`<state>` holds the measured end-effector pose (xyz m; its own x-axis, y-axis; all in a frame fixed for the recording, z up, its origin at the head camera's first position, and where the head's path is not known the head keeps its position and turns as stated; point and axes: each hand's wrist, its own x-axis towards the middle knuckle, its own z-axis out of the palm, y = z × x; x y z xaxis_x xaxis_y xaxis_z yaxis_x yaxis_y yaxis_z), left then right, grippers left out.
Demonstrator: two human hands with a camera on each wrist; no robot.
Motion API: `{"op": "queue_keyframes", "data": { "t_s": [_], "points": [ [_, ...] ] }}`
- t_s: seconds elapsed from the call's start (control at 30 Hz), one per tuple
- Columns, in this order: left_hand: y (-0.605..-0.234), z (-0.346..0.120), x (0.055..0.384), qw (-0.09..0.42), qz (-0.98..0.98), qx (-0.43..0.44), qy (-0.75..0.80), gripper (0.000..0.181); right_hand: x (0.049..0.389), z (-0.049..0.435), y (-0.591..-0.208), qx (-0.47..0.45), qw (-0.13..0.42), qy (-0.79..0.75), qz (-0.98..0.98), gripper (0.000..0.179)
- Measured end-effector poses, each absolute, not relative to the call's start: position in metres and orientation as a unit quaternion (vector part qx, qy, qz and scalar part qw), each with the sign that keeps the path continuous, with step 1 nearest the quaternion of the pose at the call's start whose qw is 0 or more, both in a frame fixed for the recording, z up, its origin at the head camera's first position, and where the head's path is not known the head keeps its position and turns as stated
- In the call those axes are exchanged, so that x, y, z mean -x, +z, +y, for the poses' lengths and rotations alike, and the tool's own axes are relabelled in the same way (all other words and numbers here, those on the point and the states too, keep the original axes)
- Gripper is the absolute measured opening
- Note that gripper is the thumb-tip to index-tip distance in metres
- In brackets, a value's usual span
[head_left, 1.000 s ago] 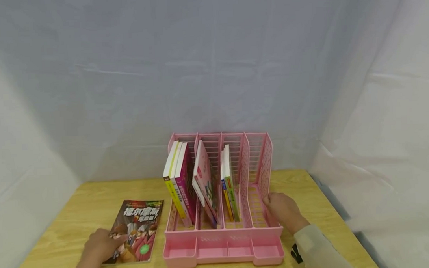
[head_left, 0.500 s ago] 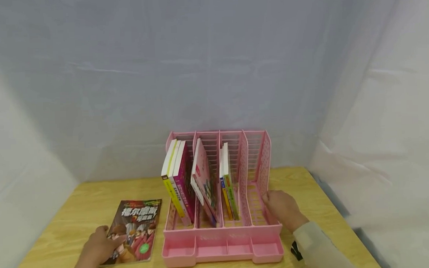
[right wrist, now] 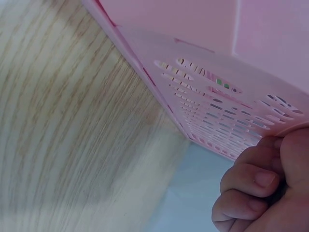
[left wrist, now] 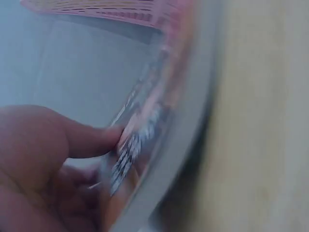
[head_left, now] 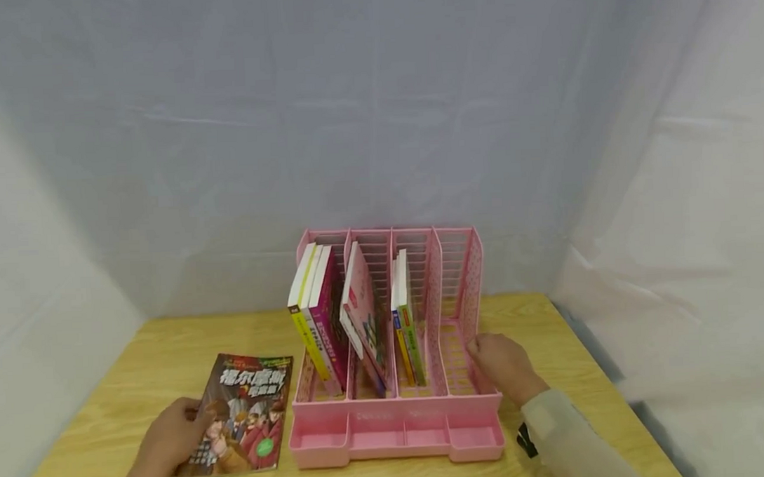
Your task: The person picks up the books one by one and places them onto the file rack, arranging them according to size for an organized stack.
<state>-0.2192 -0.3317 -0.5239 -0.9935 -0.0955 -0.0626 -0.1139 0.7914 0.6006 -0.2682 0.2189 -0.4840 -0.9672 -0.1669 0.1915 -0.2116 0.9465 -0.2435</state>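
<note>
A dark-covered book with cartoon figures and white lettering lies left of the pink book rack. My left hand pinches its left edge, thumb on the cover; in the left wrist view that book stands tilted with its edge raised off the table, partly blurred. On the right, my right hand holds the front edge of the side wall of the pink book rack, its fingers curled there in the right wrist view. Several books stand in the rack's three left compartments; none stands in the rightmost one.
Pink and yellow books lean in the first compartment, a pale pink book in the second, thin green and yellow ones in the third. A small black object lies by the right sleeve. Pale sheeting surrounds the wooden table.
My left fingers have taken hold of the book's left edge, and the book has shifted slightly, its edge lifting. My right hand keeps its place on the rack.
</note>
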Motion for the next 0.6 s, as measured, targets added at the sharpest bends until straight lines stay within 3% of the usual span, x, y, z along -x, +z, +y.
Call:
{"op": "queue_keyframes", "data": {
  "t_s": [0.13, 0.27, 0.33, 0.47, 0.6],
  "points": [
    [-0.508, -0.322, 0.209, -0.085, 0.917, 0.044, 0.387, 0.045, 0.268, 0.217, -0.487, -0.106, 0.088, 0.147, -0.979, 0.04],
    [-0.491, -0.302, 0.206, -0.166, 0.882, 0.01, 0.44, 0.043, 0.267, 0.219, -0.484, -0.11, 0.093, 0.163, -0.976, 0.041],
    [-0.487, -0.294, 0.206, -0.149, 0.883, -0.001, 0.444, 0.053, 0.267, 0.219, -0.484, -0.113, 0.098, 0.166, -0.975, 0.04],
    [-0.488, -0.284, 0.207, -0.068, 0.921, -0.004, 0.384, 0.076, 0.265, 0.219, -0.485, -0.138, 0.099, 0.136, -0.976, 0.035],
    [-0.49, -0.28, 0.208, -0.033, 0.937, -0.009, 0.347, 0.077, 0.267, 0.217, -0.487, -0.109, 0.085, 0.165, -0.977, 0.036]
  ]
}}
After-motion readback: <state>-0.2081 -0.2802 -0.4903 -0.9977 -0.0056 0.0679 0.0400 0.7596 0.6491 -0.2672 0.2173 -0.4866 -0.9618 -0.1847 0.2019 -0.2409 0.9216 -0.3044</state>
